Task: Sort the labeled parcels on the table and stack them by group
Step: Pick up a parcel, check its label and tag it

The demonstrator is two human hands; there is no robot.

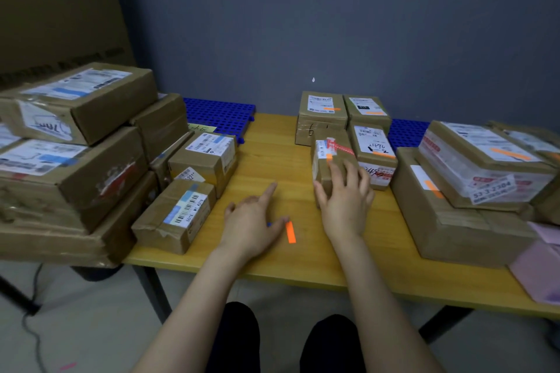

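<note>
Right hand (pixel 345 203) has its fingers spread over the near end of a small parcel (pixel 324 157), with the thumb hooked down its left side, so it's gripping it. The parcel sits mid-table, right up against the orange-tagged stack (pixel 374 148) on its right. Left hand (pixel 253 221) lies flat on the table (pixel 272 148), fingers splayed, with an orange sticker (pixel 291 232) just beside the thumb. Blue-tagged parcels (pixel 185 212) are piled on the left.

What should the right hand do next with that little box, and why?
Probably lift the small parcel that the right hand grips onto the orange-marked parcel beside it. It bears an orange mark too, while the blue-marked parcels sit on the left.
</note>
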